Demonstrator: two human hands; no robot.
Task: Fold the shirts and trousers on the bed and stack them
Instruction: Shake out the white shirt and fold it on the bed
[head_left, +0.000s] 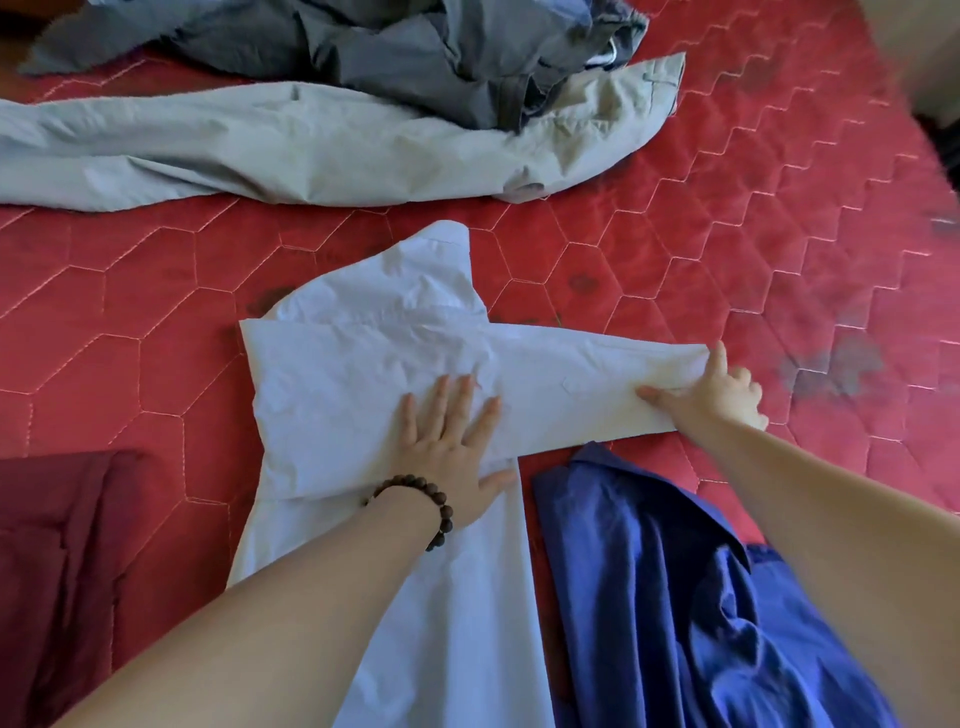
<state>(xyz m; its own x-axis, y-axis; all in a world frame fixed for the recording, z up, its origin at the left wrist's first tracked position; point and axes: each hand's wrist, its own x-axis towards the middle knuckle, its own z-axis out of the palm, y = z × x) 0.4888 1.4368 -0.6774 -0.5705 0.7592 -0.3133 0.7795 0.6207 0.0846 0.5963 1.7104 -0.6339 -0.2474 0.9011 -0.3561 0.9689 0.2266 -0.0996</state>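
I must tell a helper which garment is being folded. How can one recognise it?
On the red quilted mattress, look nearest the person: the pale blue shirt lies between a maroon garment and a dark blue shirt. Only it has the left hand pressing it flat and the right hand pinching its sleeve.

The red quilted bed carries 5 garments: pale blue shirt, navy shirt, maroon cloth, beige trousers, grey trousers.

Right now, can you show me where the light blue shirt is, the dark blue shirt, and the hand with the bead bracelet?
light blue shirt (363, 364), head view, on its folded body.
dark blue shirt (649, 571), head view, on its crumpled middle.
left hand (452, 441), head view, on its back, above the bracelet.
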